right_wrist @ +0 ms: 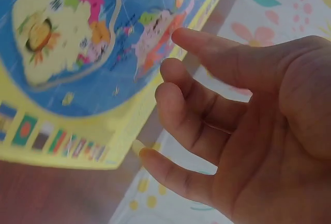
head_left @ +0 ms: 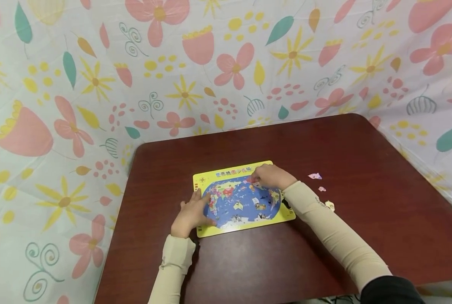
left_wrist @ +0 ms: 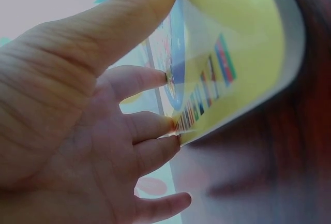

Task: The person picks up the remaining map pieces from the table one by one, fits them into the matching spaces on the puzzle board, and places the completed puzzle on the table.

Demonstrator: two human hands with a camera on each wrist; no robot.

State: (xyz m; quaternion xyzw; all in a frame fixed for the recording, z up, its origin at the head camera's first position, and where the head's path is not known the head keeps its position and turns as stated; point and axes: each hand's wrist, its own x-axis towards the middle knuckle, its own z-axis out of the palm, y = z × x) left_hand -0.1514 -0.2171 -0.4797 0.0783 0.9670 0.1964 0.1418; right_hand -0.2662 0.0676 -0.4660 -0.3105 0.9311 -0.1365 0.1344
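Note:
A yellow-bordered world map puzzle board [head_left: 231, 230] with a blue oval sea lies flat on the table. My left hand [head_left: 193, 214] rests over its left edge with the fingers spread. In the left wrist view, the thumb [left_wrist: 129, 17] reaches over the board's face. Above the map's upper right part is my right hand [head_left: 272, 176], fingers bent downward. The right wrist view shows its thumb tip at a small pink and orange puzzle piece [right_wrist: 154, 43], which it seems to pinch; the index finger is hidden. A larger, pale yellow piece [right_wrist: 57, 38] lies nearby on the map.
To the right of the board lie loose pieces: a pink and purple one [head_left: 315, 176], a small pink one [head_left: 322, 189] and a pale yellow one [head_left: 330, 205] beside the right sleeve. The dark red-brown table [head_left: 382, 202] meets a floral cloth [head_left: 226, 97] behind.

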